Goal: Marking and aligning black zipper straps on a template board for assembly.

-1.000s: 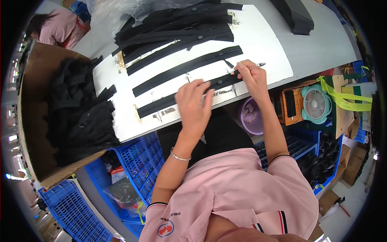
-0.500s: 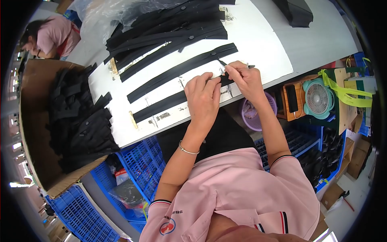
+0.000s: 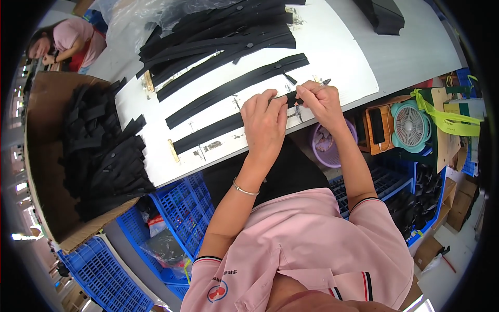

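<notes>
Steadying the front black strip (image 3: 210, 133) on the white board (image 3: 343, 57) atop the desk (image 3: 423, 49), your left hand (image 3: 262, 122) hides whether it pinches, while your right grip (image 3: 321, 103) clasps a pen (image 3: 326, 81), this strip seemingly midway, another strip (image 3: 234, 90) and a pile (image 3: 260, 28) beyond untouched.

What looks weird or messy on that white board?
Dark smudges mark the white board beside the front black strip, standing out because much of the board is plain white. The piled black strips look messy too, crossing each other.
</notes>
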`<state>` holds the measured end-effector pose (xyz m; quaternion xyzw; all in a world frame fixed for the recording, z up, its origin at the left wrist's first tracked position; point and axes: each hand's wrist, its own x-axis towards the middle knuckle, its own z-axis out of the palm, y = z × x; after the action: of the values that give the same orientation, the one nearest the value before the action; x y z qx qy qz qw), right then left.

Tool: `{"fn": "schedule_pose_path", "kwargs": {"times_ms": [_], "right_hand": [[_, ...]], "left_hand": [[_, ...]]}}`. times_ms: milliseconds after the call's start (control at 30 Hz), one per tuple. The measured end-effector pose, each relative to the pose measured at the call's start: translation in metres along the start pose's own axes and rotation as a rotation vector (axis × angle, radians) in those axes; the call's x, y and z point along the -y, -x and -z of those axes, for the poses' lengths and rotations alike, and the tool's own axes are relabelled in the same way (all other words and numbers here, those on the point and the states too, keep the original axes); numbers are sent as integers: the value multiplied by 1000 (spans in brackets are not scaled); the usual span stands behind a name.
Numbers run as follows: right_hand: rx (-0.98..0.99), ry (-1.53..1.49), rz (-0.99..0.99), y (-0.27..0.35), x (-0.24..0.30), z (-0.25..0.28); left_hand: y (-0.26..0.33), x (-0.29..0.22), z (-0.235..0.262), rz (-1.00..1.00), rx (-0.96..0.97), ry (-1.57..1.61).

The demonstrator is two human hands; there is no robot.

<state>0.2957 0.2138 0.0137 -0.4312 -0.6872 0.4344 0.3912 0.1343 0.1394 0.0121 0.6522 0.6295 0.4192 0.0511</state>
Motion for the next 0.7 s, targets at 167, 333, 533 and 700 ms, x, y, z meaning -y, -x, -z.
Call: {"fn": "schedule_pose_path", "kwargs": {"times_ms": [167,333,533,700], "right_hand": [[-1,86,64,0,-6,-1],[31,162,38,1,-2,1],[-112,-102,-45,9,-4,2],[-236,-109,-54,8,0,0]], "left_hand": [[1,0,1,0,-1,-7],[1,1,4,-18,11,9],[5,9,19,55,195,-170],[-47,50,7,14,227,-96]]}}
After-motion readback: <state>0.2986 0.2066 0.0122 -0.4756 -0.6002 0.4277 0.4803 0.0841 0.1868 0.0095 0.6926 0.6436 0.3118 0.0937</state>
